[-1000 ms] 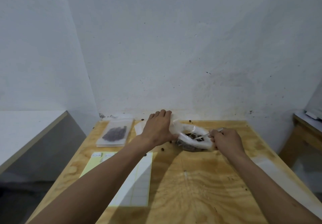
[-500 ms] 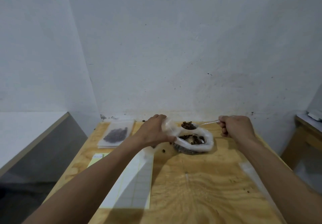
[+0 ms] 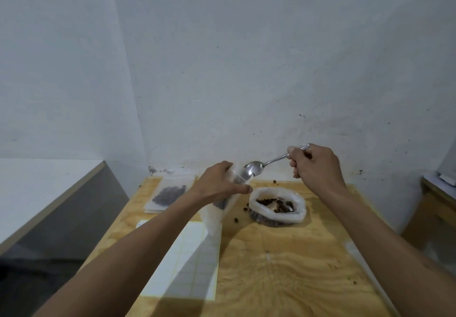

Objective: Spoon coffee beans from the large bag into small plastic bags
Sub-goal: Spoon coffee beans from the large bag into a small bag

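Now that your right hand (image 3: pixel 318 166), fingers clamped on the spoon (image 3: pixel 256 167), has tipped its beans into the small bag (image 3: pixel 217 214) pinched by your left hand (image 3: pixel 219 184), scoop again.

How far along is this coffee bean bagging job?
Done: one small bag with beans lies flat at the table's far left corner. In hand: the left hand holds up a second small bag, with a few beans showing inside, while the right hand tips the spoon into its mouth. Left: the big bag still holds beans, and a few loose beans lie spilled beside it.
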### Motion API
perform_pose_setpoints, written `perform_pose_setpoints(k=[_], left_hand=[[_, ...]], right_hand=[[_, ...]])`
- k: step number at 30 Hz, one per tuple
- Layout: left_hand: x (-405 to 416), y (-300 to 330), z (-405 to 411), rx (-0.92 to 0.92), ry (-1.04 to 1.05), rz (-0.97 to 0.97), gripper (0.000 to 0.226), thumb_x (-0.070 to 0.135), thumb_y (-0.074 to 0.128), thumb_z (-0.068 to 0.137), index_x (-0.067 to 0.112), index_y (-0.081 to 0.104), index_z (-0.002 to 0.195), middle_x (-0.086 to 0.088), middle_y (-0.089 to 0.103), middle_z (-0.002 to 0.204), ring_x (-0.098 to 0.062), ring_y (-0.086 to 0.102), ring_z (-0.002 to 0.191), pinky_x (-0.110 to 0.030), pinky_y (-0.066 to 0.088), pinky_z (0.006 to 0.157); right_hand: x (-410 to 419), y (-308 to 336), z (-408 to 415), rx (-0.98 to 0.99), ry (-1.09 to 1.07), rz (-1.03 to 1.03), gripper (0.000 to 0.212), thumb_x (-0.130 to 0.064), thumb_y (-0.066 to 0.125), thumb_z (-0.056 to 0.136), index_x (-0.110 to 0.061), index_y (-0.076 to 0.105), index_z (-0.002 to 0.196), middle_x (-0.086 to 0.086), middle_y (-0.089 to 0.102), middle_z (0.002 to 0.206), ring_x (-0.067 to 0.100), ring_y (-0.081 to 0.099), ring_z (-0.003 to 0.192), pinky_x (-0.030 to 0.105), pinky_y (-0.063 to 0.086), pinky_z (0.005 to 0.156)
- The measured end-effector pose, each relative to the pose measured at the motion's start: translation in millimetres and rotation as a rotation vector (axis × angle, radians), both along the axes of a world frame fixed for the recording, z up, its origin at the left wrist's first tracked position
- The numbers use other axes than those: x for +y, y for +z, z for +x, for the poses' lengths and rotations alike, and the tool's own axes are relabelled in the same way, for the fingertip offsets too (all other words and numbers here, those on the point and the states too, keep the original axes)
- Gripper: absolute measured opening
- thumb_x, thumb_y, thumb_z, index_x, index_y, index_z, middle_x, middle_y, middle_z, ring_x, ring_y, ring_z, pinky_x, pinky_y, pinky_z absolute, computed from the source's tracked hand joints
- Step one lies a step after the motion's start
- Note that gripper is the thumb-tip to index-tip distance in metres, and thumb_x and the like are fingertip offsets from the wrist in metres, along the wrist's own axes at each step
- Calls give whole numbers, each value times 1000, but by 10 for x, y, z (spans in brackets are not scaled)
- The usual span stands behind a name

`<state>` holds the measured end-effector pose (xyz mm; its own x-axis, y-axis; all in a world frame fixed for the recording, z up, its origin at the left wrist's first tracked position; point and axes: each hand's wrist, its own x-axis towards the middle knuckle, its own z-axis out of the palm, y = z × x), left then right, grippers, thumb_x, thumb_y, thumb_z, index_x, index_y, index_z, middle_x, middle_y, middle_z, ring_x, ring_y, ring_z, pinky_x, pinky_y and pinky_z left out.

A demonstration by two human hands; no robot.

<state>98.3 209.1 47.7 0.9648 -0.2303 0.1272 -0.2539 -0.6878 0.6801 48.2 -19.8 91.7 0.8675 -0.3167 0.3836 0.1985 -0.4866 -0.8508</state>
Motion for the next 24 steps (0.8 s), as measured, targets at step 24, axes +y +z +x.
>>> perform_pose_setpoints(k=[24], left_hand=[[11,206,-116,133,-68,-491,37,49,80,79,24,70,104,9,71,103,-7,65,96,-26,47,79]], right_hand=[[-401,-746,-57,396,-259,-184,50,-36,74,87,-1,66,122,18,71,118,35,67,106,42,53,82]])
